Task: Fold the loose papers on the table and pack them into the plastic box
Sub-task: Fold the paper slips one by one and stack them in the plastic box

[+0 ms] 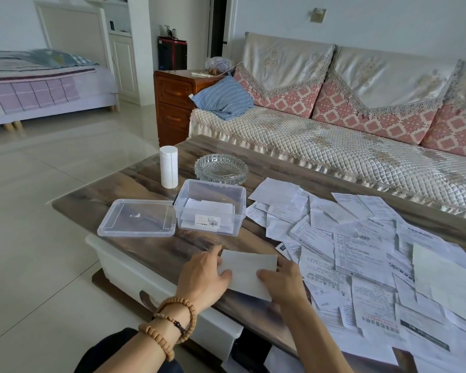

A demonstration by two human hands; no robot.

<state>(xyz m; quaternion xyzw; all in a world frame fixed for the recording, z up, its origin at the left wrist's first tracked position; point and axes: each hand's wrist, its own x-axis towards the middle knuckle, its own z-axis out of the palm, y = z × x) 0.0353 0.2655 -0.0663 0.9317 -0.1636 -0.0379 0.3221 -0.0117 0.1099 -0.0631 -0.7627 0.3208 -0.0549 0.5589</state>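
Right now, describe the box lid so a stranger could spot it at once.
On the wooden coffee table, find the clear plastic box holding folded papers. The lid lies flat against its left side, the only shallow, empty clear tray there.
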